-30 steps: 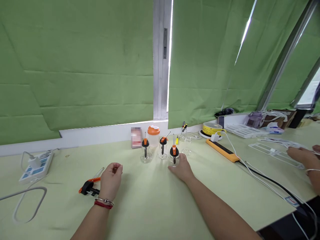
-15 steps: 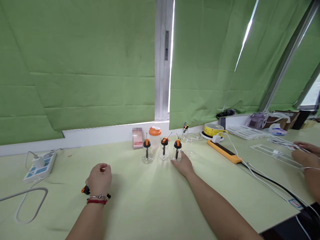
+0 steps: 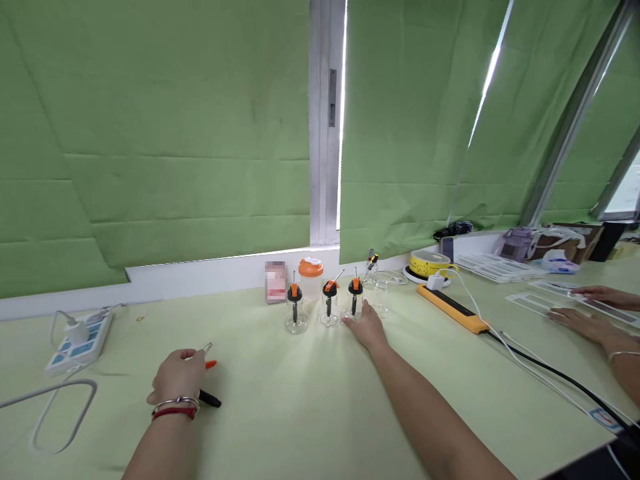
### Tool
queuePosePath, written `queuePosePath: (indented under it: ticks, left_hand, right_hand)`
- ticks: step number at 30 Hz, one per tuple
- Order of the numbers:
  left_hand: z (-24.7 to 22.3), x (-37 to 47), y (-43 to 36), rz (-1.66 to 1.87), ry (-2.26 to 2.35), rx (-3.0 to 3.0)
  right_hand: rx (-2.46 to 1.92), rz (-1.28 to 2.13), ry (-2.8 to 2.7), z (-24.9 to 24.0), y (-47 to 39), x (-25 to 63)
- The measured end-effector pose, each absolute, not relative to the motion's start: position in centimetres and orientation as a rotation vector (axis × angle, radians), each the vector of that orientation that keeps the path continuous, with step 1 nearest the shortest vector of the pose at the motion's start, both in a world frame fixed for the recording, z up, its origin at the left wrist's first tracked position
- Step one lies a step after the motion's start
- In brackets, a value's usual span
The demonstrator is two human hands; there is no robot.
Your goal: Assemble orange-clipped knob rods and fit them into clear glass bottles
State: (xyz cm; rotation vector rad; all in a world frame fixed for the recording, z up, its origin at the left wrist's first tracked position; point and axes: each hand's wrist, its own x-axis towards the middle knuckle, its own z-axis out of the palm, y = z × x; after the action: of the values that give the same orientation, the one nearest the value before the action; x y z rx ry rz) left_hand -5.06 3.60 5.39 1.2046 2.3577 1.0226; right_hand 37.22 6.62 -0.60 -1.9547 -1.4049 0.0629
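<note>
My left hand point(image 3: 177, 375) is low over the table at left, its fingers closed on a thing with an orange part point(image 3: 211, 364) and a thin metal tip point(image 3: 208, 347). Beside the wrist a black rod end point(image 3: 211, 399) sticks out; whether it joins that thing is hidden. My right hand point(image 3: 368, 327) curls round the lower part of the rightmost glass jar point(image 3: 349, 313). Two similar jars, the middle one point(image 3: 329, 319) and the left one point(image 3: 297, 325), stand beside it. Each carries a black-and-orange top with a metal tip.
Behind the jars stand a cup with an orange lid point(image 3: 311, 268) and a pinkish box point(image 3: 276, 283). An orange power strip point(image 3: 453, 309) with cables lies at right, a white one point(image 3: 83, 340) at left. A co-worker's hands point(image 3: 583, 323) touch white frames at far right.
My left hand has shifted left and down. The orange part, earlier left of its wrist, now shows at its right with a metal tip. My right hand stays at the jar. The co-worker's hands moved left.
</note>
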Motion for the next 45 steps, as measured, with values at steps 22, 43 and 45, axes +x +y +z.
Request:
queuePosePath:
  ticks: [22, 43, 45]
  left_hand:
    - [6.7, -0.3, 0.5, 0.686, 1.546, 1.546]
    - [6.0, -0.6, 0.3, 0.447, 1.351, 1.833]
    - [5.9, -0.8, 0.4, 0.444, 1.363, 1.852]
  right_hand:
    - [-2.233, 0.084, -0.996, -0.1, 7.0, 44.4]
    - [-1.641, 0.368, -0.665, -0.6, 3.5, 45.3]
    - [-1.567, 0.415, -0.649, -0.6, 2.8, 45.1]
